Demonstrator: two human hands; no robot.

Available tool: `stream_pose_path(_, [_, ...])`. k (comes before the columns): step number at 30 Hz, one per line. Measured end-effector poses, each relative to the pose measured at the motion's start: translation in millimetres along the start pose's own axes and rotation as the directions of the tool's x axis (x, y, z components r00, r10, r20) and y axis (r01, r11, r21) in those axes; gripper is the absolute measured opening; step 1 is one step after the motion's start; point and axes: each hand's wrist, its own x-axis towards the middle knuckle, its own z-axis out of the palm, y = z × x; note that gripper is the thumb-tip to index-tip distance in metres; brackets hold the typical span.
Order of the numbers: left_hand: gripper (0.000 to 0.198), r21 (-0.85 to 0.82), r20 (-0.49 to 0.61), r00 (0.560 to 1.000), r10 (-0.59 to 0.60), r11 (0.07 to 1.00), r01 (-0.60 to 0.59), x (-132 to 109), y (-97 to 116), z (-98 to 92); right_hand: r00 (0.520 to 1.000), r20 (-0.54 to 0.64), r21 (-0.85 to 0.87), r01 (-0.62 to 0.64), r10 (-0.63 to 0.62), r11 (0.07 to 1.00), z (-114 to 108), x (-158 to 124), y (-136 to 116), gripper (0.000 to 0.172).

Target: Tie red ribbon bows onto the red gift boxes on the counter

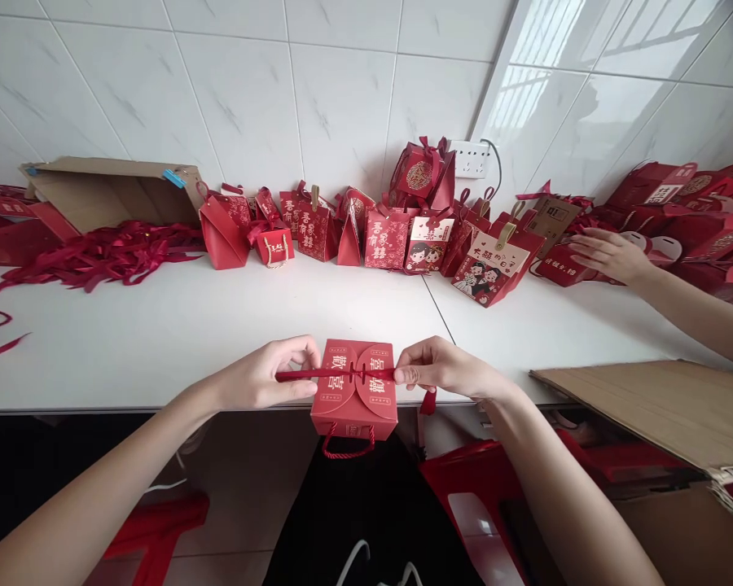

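Observation:
A red gift box [335, 400] with pale printed characters and curved interlocking top flaps sits at the table's front edge, partly overhanging it. A dark red ribbon [326, 373] passes through the slots in its lid and is drawn tight across the top, with a small knot or crossing at the middle. My left hand [274, 373] pinches the ribbon on the left of the box. On the right, my right hand [443, 368] pinches the other side between thumb and fingers. A twisted red cord handle [349, 452] hangs from the box's near side.
Decorated red boxes [386, 238] line the wall. Loose ribbons [116, 254] spill from a cardboard box [113, 191] at left. Another person's hand [611, 254] touches boxes at right. An open carton [641, 399] juts in at right, near a red chair [476, 488].

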Motion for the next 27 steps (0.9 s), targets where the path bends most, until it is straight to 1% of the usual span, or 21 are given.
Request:
stream_pose_path(1, [0.023, 0.086, -0.018, 1.000, -0.021, 0.996, 0.022, -2, 4, -2.1, 1.000, -0.002, -0.018, 0.025, -0.025, 1.000, -1, -1, -4, 0.038])
stream_pose_path(3, [0.020, 0.224, -0.053, 0.995, -0.083, 0.970, 0.093, -7, 10, -5.5, 0.996, -0.013, 0.001, 0.087, -0.087, 0.996, 0, -1, -11, 0.038])
stream_pose_path(5, [0.020, 0.309, -0.107, 0.988, -0.107, 0.941, 0.136, -9, 14, -7.3, 0.987, -0.034, 0.046, 0.157, -0.155, 0.987, 3, -1, -17, 0.037])
stream_pose_path(7, [0.022, 0.361, -0.167, 0.984, -0.057, 0.926, 0.115, -11, 19, -7.3, 0.975, -0.053, 0.066, 0.219, -0.215, 0.974, 7, 0, -21, 0.034])
stream_pose_path(9, [0.026, 0.388, -0.208, 0.978, 0.000, 0.918, 0.082, -11, 25, -6.4, 0.963, -0.057, 0.048, 0.268, -0.265, 0.962, 13, 0, -24, 0.028])
stream_pose_path(12, [0.032, 0.366, -0.204, 0.979, 0.013, 0.929, 0.064, -10, 36, -5.2, 0.943, -0.012, 0.008, 0.332, -0.332, 0.943, 20, 2, -26, 0.024])
stream_pose_path(15, [0.033, 0.327, -0.158, 0.987, -0.004, 0.943, 0.056, -10, 42, -5.6, 0.928, 0.005, -0.049, 0.372, -0.372, 0.927, 27, 5, -23, 0.027])
stream_pose_path(18, [0.035, 0.327, -0.174, 0.984, -0.042, 0.940, 0.098, -10, 43, -5.9, 0.906, -0.071, -0.192, 0.397, -0.417, 0.897, 34, 10, -20, 0.027])
stream_pose_path(20, [0.032, 0.295, -0.202, 0.976, -0.076, 0.946, 0.135, -11, 41, -5.4, 0.882, -0.120, -0.269, 0.414, -0.457, 0.870, 38, 13, -18, 0.025])
stream_pose_path(24, [0.032, 0.199, -0.204, 0.973, -0.110, 0.968, 0.151, -14, 38, -4.9, 0.843, -0.162, -0.312, 0.450, -0.513, 0.837, 43, 17, -15, 0.023])
stream_pose_path(27, [0.031, 0.235, -0.204, 0.971, -0.129, 0.956, 0.176, -15, 41, -5.3, 0.827, -0.167, -0.314, 0.472, -0.537, 0.824, 45, 18, -12, 0.023])
